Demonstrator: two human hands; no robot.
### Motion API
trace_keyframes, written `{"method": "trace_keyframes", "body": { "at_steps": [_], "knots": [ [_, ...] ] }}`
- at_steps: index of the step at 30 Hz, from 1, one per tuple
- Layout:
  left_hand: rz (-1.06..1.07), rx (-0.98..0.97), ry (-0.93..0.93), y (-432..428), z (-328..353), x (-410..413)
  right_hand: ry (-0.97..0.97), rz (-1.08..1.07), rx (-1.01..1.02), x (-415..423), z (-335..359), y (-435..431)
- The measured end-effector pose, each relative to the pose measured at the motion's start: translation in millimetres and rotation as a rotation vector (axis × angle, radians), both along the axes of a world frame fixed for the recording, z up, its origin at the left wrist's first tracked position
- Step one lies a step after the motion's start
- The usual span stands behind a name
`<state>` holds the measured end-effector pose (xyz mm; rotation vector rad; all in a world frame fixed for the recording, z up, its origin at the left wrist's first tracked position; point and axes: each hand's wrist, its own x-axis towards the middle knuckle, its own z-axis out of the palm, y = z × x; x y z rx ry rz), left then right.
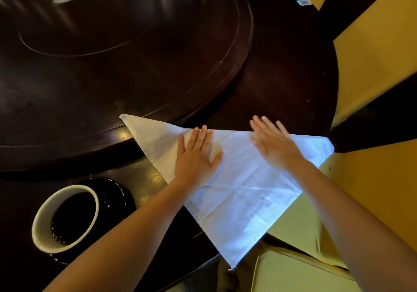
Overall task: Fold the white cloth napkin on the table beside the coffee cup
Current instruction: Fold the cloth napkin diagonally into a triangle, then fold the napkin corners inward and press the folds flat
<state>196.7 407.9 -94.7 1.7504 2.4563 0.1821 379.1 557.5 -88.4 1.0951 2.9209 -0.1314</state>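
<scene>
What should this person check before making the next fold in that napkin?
1. Napkin already folded to a triangle: ok.
2. Left hand flat on the cloth, pinning it: ok.
3. Right hand pressing it: cannot tell, it is blurred.
4. Whole napkin resting on the table: not ok, its near point overhangs the edge.
5. Coffee cup apart from the cloth: ok.

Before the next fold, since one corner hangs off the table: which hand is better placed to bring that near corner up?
Probably the right hand: it looks lifted and blurred, so free, while the left hand lies flat, pinning the napkin near the cup.
</scene>
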Motion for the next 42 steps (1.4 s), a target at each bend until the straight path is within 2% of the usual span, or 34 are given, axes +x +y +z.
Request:
{"method": "trace_keyframes", "body": {
  "at_steps": [4, 7, 8, 11, 14, 16, 21, 27, 30, 34, 42],
  "knots": [
    [0.021, -0.001, 0.007, 0.0, 1.4, -1.3, -0.084, -0.105, -0.071, 30.7, 2.6, 24.6],
    [0.044, -0.045, -0.074, 5.5, 7.6, 0.8, -0.111, -0.17, -0.032, 27.5, 6.6, 20.6],
    [0.048, -0.053, -0.102, 9.4, 10.7, 1.5, -0.067, -0.182, -0.005, 22.3, 7.6, 15.8],
    [0.01, 0.032, -0.082, 26.3, 19.5, 1.3, 0.245, -0.113, -0.013, -7.5, 14.8, -0.4],
    [-0.024, 0.138, -0.076, 48.8, 27.0, -2.8, 0.364, -0.164, -0.207, -36.2, 19.6, -1.9],
    [-0.038, 0.136, -0.11, 58.8, 30.8, -5.5, 0.396, -0.237, -0.358, -46.6, 23.1, 2.4],
    [-0.077, 0.123, -0.15, 69.0, 34.7, -10.2, 0.325, -0.257, -0.471, -50.5, 30.2, 12.8],
    [-0.134, -0.021, -0.256, 73.5, 48.4, -14.2, 0.261, -0.268, -0.508, -55.7, 35.7, 14.8],
    [-0.114, -0.077, -0.233, 74.7, 57.6, -19.4, 0.239, -0.29, -0.498, -57.9, 35.8, 14.2],
    [-0.216, -0.139, -0.24, 73.5, 73.1, -24.7, 0.264, -0.303, -0.518, -57.5, 34.2, 12.6],
    [-0.296, -0.379, -0.076, 57.4, 78.3, -16.1, 0.328, -0.38, -0.508, -60.8, 31.0, 8.0]
  ]
}}
